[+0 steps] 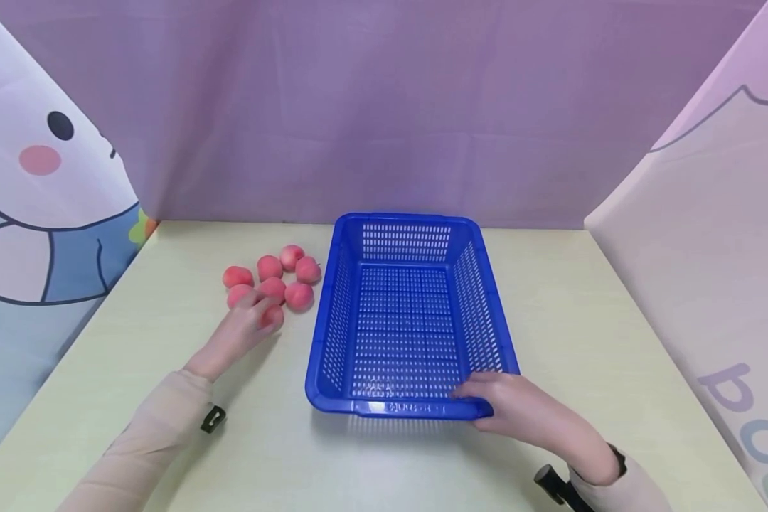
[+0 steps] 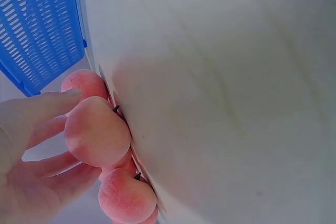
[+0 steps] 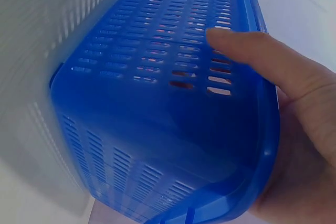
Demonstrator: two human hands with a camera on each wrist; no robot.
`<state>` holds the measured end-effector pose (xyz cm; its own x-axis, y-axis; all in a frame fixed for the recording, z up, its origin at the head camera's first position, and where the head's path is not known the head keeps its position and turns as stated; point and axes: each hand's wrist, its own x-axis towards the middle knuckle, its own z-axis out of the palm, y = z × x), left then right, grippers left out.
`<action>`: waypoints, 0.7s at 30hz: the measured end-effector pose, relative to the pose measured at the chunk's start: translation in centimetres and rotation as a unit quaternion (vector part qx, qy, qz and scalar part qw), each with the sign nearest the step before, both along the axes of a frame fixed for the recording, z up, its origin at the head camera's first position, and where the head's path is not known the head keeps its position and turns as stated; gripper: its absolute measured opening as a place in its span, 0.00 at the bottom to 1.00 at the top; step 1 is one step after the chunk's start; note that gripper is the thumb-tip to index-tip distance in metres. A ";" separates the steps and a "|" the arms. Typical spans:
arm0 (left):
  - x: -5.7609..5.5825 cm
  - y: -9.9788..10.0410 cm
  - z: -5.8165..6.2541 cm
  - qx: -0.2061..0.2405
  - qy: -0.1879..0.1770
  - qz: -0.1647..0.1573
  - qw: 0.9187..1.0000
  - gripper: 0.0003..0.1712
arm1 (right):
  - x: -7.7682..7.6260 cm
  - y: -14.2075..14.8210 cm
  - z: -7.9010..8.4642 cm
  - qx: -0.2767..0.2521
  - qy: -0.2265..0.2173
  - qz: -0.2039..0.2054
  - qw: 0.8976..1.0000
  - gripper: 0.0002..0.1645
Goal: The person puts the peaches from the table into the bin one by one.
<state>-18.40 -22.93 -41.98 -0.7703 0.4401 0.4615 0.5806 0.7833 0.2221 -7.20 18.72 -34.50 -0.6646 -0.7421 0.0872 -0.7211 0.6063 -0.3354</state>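
My left hand (image 1: 246, 323) is at the near edge of a cluster of pink-red peaches (image 1: 299, 296). Its thumb and fingers hold the nearest peach (image 2: 98, 132), whose dark stem shows in the left wrist view. Beside that one, another peach (image 2: 127, 196) lies against the table surface. At the near right corner of a blue perforated plastic basket (image 1: 412, 409), my right hand (image 1: 518, 405) grips the rim, fingers over the inside. In the right wrist view its thumb (image 3: 247, 43) presses the slotted outer side of the basket wall.
The basket stands upright on the pale table (image 1: 589, 341), just right of the peaches, and its slotted floor (image 1: 406, 327) shows bare. A purple cloth (image 1: 384, 107) hangs behind the table. Printed cloth panels stand at the left (image 1: 45, 192) and right.
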 end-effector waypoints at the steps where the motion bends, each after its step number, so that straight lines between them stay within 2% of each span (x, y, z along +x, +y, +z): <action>1: 0.1 0.0 0.0 0.000 -0.002 0.000 1.000 0.19 | 0.0 0.0 0.0 0.002 -0.004 0.000 1.000 0.18; 8: 0.3 0.0 -0.1 0.003 -0.004 -0.001 1.000 0.19 | 0.3 -0.2 0.2 0.004 -0.007 0.002 1.000 0.17; 17: 0.6 0.0 0.1 0.009 -0.014 -0.004 1.000 0.21 | 0.5 -0.3 0.2 0.009 0.024 -0.010 1.000 0.16; 21: 0.7 0.1 0.2 0.006 -0.012 -0.002 1.000 0.20 | 0.6 -0.4 0.1 0.005 0.054 -0.009 0.998 0.16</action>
